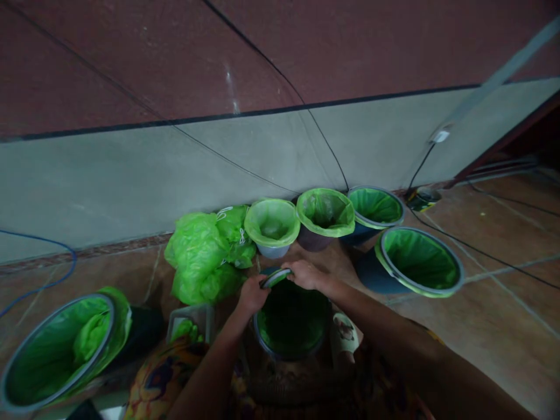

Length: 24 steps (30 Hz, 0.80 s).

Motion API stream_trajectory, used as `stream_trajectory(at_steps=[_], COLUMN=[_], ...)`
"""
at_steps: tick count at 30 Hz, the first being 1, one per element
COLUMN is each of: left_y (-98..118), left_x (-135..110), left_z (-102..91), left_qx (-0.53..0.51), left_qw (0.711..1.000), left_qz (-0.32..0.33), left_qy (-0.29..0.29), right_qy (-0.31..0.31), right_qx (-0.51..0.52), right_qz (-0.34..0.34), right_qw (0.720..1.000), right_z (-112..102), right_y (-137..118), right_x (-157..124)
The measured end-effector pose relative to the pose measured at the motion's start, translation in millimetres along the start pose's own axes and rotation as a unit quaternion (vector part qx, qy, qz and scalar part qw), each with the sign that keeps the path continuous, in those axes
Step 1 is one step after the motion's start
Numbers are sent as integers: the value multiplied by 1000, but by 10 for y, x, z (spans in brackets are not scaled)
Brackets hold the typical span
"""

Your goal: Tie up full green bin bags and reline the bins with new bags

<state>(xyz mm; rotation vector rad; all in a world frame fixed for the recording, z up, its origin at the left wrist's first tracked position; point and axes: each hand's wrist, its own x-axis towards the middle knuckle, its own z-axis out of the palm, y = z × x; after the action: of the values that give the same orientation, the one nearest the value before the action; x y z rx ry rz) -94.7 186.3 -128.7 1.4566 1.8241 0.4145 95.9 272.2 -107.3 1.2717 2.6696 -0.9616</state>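
Both hands were clamped on the far edge of a dark bin [291, 326] lined with green plastic, which sat close to the person, low in the middle of the scene. The left hand [251, 296] curled its fingers over a grey ring [275, 277] on that far rim. The right hand [306, 274] gripped the same ring just to the right, and the two hands were close together but not touching. Just beyond the left hand lay a heap of green bags [203, 256]. Farther off by the wall [131, 175] stood a pale lined bucket [272, 228], a brown lined bucket [326, 217] and a blue lined bucket [376, 207]. A wider lined tub [420, 262] stood nearer on the right. At the near left a large lined bin [52, 350] lay tilted, with a small grey box [192, 318] between it and the held bin.
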Motion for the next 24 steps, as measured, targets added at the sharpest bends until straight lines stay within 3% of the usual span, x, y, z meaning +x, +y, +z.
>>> stream_trajectory(at_steps=[5,12,20,24], left_y=[45,204,150,105], left_x=[-22,-74,-173,-216], left_z=[3,103,143,199], left_qx=[68,123,-42,-149], left_qw=[996,990,999,988], left_qz=[-29,-47,-9,-27], left_qy=[47,59,22,-9], right_qy=[-9,17,-15,-32], right_qx=[61,100,204,347], right_qz=[21,52,93,94], right_qw=[998,993,975,933], right_z=[57,121,182,243], right_y=[112,140,320,374], right_x=[-28,-52,-189,-190])
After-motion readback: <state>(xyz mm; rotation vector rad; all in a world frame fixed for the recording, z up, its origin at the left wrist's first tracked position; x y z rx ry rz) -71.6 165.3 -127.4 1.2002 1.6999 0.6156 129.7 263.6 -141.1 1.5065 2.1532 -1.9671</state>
